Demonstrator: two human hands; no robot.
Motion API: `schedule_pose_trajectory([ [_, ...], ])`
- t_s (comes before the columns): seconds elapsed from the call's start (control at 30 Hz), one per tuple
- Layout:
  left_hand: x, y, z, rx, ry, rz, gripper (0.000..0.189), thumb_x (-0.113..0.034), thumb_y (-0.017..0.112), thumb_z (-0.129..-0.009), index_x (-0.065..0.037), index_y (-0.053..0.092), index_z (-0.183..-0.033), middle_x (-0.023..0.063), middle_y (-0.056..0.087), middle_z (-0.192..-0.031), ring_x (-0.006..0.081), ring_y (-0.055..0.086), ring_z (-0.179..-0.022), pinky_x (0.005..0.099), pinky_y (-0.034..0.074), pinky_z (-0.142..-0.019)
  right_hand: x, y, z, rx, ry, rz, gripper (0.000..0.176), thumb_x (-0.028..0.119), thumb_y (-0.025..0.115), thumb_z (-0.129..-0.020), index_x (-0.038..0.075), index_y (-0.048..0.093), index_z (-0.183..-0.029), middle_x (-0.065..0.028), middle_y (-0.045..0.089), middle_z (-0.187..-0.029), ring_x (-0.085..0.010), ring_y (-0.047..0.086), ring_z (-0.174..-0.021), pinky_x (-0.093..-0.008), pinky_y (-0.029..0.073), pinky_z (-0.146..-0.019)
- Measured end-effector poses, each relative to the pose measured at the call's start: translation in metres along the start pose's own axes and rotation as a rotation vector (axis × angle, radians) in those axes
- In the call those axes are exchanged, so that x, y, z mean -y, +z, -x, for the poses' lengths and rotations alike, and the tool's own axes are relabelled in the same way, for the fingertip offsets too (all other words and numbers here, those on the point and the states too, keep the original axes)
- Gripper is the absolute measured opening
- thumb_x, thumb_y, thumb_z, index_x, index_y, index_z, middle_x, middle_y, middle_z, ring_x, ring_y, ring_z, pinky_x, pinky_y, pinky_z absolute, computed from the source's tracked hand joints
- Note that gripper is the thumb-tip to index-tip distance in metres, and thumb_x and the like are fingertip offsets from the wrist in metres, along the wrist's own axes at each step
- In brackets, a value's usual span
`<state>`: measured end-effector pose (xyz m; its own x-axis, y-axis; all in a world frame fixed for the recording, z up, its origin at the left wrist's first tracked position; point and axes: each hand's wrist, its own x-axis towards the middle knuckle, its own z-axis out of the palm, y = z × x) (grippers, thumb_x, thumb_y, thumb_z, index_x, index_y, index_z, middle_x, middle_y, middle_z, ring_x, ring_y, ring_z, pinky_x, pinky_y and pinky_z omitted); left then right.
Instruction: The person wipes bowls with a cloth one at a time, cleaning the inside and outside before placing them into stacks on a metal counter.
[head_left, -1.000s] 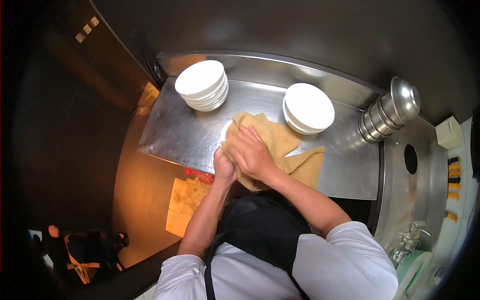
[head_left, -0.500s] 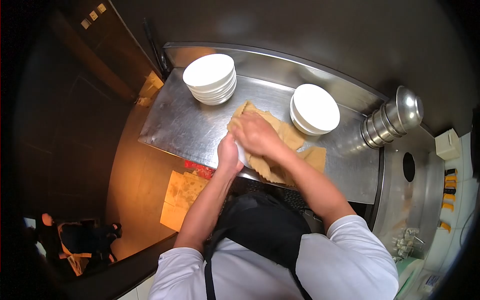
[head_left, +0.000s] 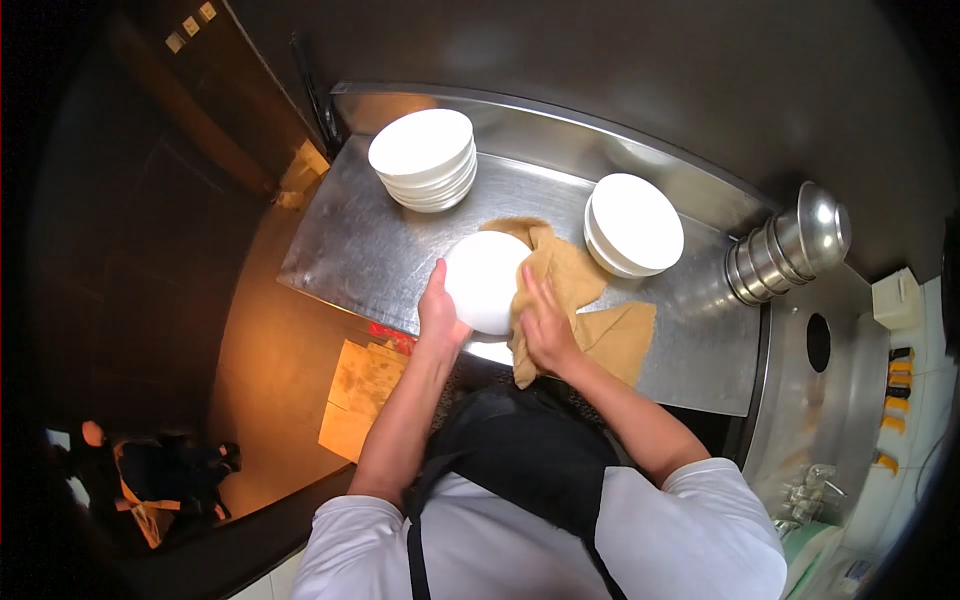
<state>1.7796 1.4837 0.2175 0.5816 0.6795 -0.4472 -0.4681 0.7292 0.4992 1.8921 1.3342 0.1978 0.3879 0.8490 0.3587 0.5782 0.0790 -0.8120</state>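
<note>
A white bowl (head_left: 487, 283) is held over the front edge of the steel counter (head_left: 345, 240). Wrapped round its left side is my left hand (head_left: 438, 312). My right hand (head_left: 545, 322) presses a tan cloth (head_left: 570, 270) against the bowl's right side, and the rest of the cloth spreads over the counter. A tall stack of white bowls (head_left: 422, 160) stands at the back left. To the right of the cloth is a shorter stack of white bowls (head_left: 634, 225).
Nested metal bowls (head_left: 790, 243) lean at the counter's right end, near a sink area (head_left: 800, 400) with a tap. Flattened cardboard (head_left: 362, 395) lies on the floor. A person (head_left: 170, 475) is at the lower left.
The white bowl, earlier mostly hidden by the cloth and hands, now shows its round face. My right hand has moved down and right with the cloth; my left hand has shifted slightly left.
</note>
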Motion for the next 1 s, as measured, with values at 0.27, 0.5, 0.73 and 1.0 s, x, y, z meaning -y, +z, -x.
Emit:
schedule_pose_trajectory([
  [0.27, 0.015, 0.005, 0.021, 0.170, 0.138, -0.303, 0.041, -0.018, 0.066, -0.097, 0.004, 0.056, -0.129, 0.0111, 0.067, -0.115, 0.0211, 0.067, -0.100, 0.0374, 0.056, -0.088, 0.016, -0.022, -0.102, 0.211, 0.118, -0.060, 0.051, 0.037, 0.047, -0.103, -0.001, 0.058, -0.136, -0.0244, 0.058, -0.137, -0.0407, 0.049, -0.132, -0.0412, 0.035, -0.114],
  [0.5, 0.041, -0.019, 0.031, 0.330, 0.442, -0.540, 0.046, -0.016, 0.084, -0.083, 0.005, 0.064, -0.118, 0.0090, 0.071, -0.110, 0.0185, 0.067, -0.096, 0.0339, 0.055, -0.085, -0.065, -0.028, -0.098, 0.114, 0.716, -0.744, 0.054, 0.042, 0.050, -0.102, -0.004, 0.061, -0.129, -0.0149, 0.066, -0.124, -0.0275, 0.064, -0.109, -0.0357, 0.048, -0.099],
  [0.73, 0.024, -0.026, 0.031, 0.367, 0.359, -0.700, 0.050, -0.015, 0.089, -0.073, 0.003, 0.065, -0.113, 0.0077, 0.071, -0.106, 0.0170, 0.066, -0.095, 0.0327, 0.055, -0.086, -0.055, -0.036, -0.069, -0.094, 0.747, -1.273, 0.052, 0.041, 0.055, -0.100, 0.000, 0.059, -0.132, -0.0111, 0.067, -0.120, -0.0200, 0.065, -0.107, -0.0329, 0.053, -0.094],
  [1.0, -0.041, 0.028, 0.049, 0.471, 0.533, -1.225, 0.074, -0.040, 0.096, -0.058, 0.003, 0.064, -0.109, 0.0136, 0.071, -0.102, 0.0215, 0.068, -0.094, 0.0344, 0.054, -0.085, -0.010, -0.076, -0.100, 0.068, 0.459, -0.618, 0.043, 0.043, 0.059, -0.098, 0.001, 0.068, -0.102, -0.0066, 0.068, -0.092, -0.0125, 0.061, -0.082, -0.0262, 0.049, -0.076],
])
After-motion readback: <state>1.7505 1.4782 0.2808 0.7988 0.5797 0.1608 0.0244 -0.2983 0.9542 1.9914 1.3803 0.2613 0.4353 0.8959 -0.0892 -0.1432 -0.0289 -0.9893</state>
